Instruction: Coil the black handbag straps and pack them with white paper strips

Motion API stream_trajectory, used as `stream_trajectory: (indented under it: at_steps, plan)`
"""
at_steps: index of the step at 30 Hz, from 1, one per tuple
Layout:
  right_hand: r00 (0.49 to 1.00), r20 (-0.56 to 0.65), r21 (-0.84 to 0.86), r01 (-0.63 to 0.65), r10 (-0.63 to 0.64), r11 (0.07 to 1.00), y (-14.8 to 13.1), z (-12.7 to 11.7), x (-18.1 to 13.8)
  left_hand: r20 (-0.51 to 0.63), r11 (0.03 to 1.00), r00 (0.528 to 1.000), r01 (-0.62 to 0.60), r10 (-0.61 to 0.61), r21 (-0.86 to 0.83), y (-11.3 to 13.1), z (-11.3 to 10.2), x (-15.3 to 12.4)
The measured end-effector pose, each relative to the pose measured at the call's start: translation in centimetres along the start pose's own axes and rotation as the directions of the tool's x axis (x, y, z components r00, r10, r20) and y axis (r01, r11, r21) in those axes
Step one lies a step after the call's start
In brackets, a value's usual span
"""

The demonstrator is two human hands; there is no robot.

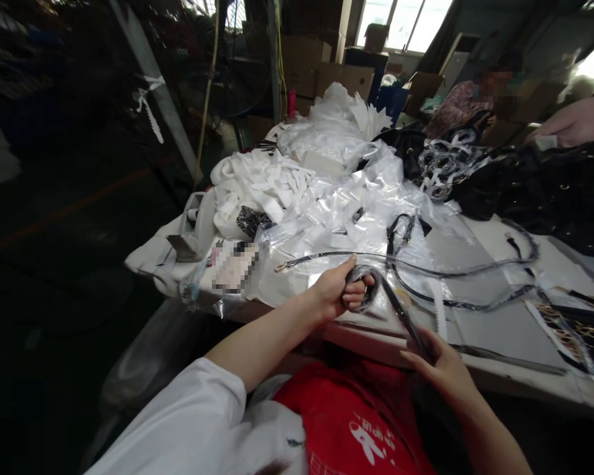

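**Both hands on a wrapped black strap at the table edge**

A tape dispenser [194,224] stands at the table's [495,323] left corner, with a heap of white strips [262,181] and clear plastic bags [346,198] behind it. The left hand [337,290] is closed in a fist around a bend of the black strap [395,305], which is sleeved in clear plastic. From that fist the strap runs down and to the right, its long axis slanting toward the right hand [438,369], whose fingers pinch its lower end just off the table edge. A second length leaves the left hand leftward, ending in a gold clasp [281,266], and loops away rightward across the tabletop. Black bags [539,185] lie far right.
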State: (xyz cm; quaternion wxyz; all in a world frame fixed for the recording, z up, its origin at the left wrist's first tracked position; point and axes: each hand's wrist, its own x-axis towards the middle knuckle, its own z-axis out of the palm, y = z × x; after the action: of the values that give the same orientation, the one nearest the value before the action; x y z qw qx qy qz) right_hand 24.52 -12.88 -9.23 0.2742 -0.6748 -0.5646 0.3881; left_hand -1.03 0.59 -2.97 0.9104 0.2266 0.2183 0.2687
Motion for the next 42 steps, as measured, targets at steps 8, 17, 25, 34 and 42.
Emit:
stream_trajectory:
  at_steps: [8, 17, 25, 34, 42]
  plan:
    - [0.976, 0.186, -0.153, 0.144, -0.115, 0.978, -2.4, 1.9, -0.2, -0.096, 0.935, 0.964, -0.265, 0.249, -0.237, 1.9, 0.7, 1.1]
    - [0.971, -0.113, -0.260, 0.176, -0.210, 0.950, -4.3, 2.9, -1.8, -0.154, 0.852, 0.896, -0.443, 0.416, -0.279, 3.6, 0.7, 0.9]
    - [0.848, -0.116, -0.644, 0.332, -0.517, 0.690, -6.6, 3.3, -2.1, -0.271, 0.657, 0.599, -0.658, 0.753, 0.369, 0.2, 1.5, 2.3]
    - [0.862, 0.048, -0.772, 0.353, -0.504, 0.530, -7.3, -0.7, -2.1, 0.225, -0.008, 0.746, -0.282, 0.627, 0.959, -3.6, -0.4, 2.4]
    - [0.941, 0.274, -0.492, 0.317, -0.201, 0.811, -7.6, -3.3, -1.0, 0.462, -0.158, 0.887, -0.456, -0.001, 0.876, -5.1, -0.5, 0.1]
